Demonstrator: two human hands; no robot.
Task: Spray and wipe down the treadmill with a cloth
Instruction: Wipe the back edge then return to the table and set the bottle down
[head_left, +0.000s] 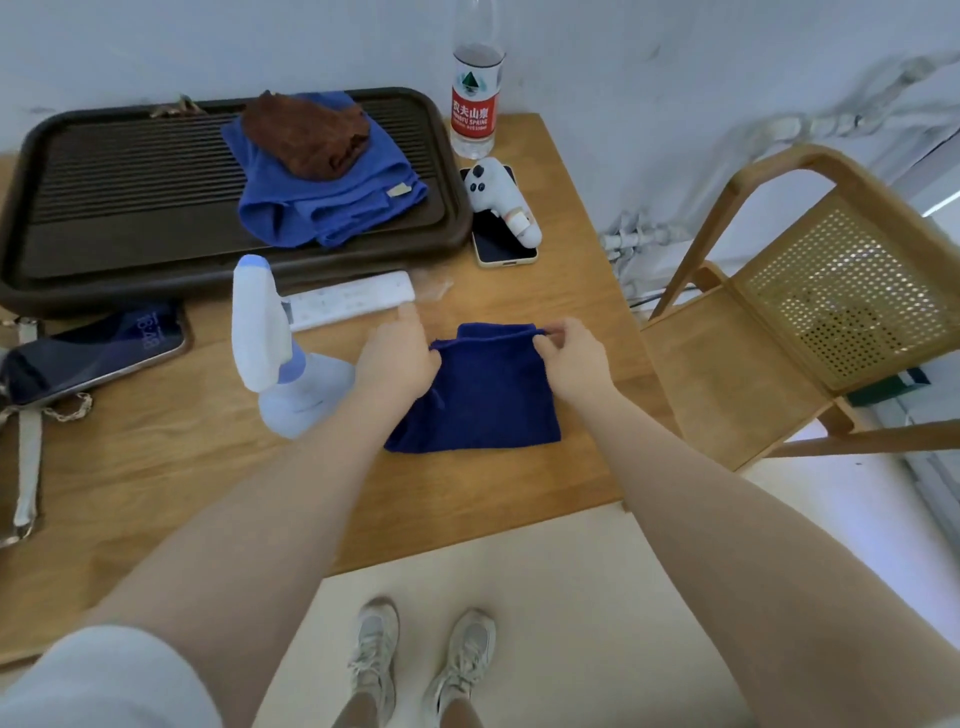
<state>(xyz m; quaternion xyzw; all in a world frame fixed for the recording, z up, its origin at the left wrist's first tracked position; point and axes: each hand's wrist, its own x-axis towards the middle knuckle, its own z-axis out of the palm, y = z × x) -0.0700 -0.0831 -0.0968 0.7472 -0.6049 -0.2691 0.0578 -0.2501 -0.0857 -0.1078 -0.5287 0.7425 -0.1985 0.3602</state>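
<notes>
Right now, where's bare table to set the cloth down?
Bare wood runs along the near table edge, below the spray bottle and navy cloth. A smaller patch lies right of the cloth toward the chair. Crowded behind: remote, tea tray, two phones, water bottle.

A rectangular light-wood table (524, 291) stands against a pale, scuffed white wall (675, 67), its near edge overhanging a cream-coloured smooth floor (587, 613). To the right of the table stands a light-wood chair (737, 384) with a curved frame and a perforated woven-cane backrest (852, 291), its seat just beside the table's right edge. White pipes (636, 239) run along the base of the wall between table and chair, and soft, even light falls across the whole scene, brightest along the far right edge.
</notes>
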